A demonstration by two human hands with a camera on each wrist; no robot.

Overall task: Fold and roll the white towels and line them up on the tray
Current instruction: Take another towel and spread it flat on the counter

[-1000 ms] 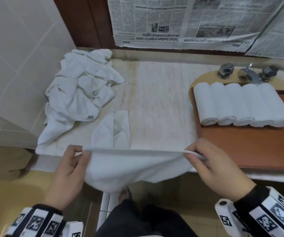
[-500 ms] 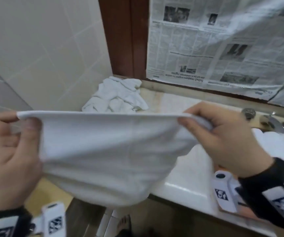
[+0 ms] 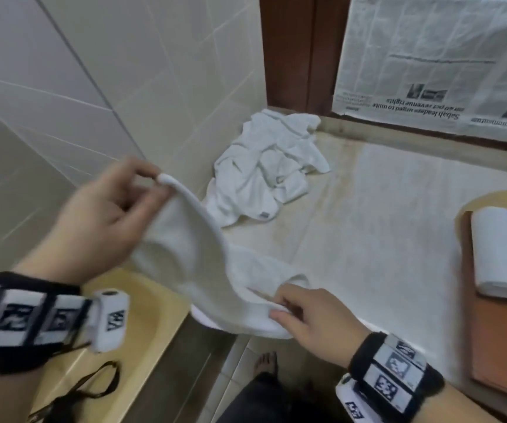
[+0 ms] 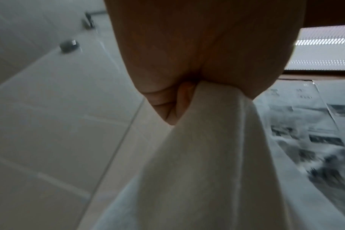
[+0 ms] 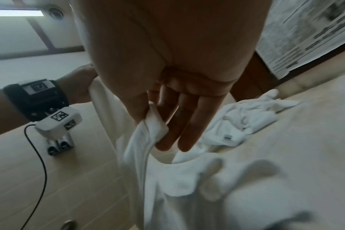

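I hold one white towel point(image 3: 191, 254) between both hands, slanting down from upper left to lower right. My left hand point(image 3: 157, 184) is raised near the tiled wall and pinches a top corner; in the left wrist view the towel point(image 4: 207, 155) hangs from that hand point(image 4: 195, 88). My right hand point(image 3: 279, 306) is low at the counter's front edge, and its thumb and fingers point(image 5: 156, 123) pinch the towel's point(image 5: 144, 155) other end. A heap of unfolded towels point(image 3: 270, 169) lies at the back left of the counter. Rolled towels point(image 3: 502, 251) lie side by side on the brown tray point(image 3: 505, 355) at right.
The pale stone counter point(image 3: 383, 224) runs between the heap and the tray. Newspaper point(image 3: 435, 56) covers the wall behind. A tiled wall point(image 3: 93, 71) stands at left. Below it are a yellow surface point(image 3: 142, 340) and a black cable point(image 3: 93, 389). A bare foot point(image 3: 266, 361) shows on the floor.
The towel was stretched level between both hands. Now my left hand has moved up toward the wall, my right hand has dropped to the counter's edge, and the towel hangs slanted and slack.
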